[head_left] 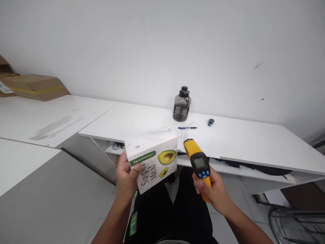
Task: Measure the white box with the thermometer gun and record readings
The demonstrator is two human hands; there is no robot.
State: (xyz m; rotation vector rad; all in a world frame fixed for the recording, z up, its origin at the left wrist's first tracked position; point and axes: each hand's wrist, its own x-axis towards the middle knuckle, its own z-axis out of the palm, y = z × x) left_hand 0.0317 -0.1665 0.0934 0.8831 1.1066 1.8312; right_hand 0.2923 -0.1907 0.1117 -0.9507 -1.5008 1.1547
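My left hand (128,176) grips the left end of a white box (154,162) printed with avocados and the words "Su-per Meal", its thumb pressed on the front face. The box is tilted, held above my lap at the desk's front edge. In my right hand (212,188) is a yellow and black infrared thermometer (199,164), fingers wrapped round its handle. Its small screen and blue buttons face me, and its nose points away toward the desk. Between the box and the thermometer, a printed sheet (186,138) shows in part on the desk.
On the white desk (248,142) stand a dark translucent water jug (181,105), a blue pen (187,127) and a small dark object (210,122). Cardboard boxes (35,86) sit at the far left. Below the top runs a shelf (269,174) with dark items. A metal-framed chair (297,220) is at the lower right.
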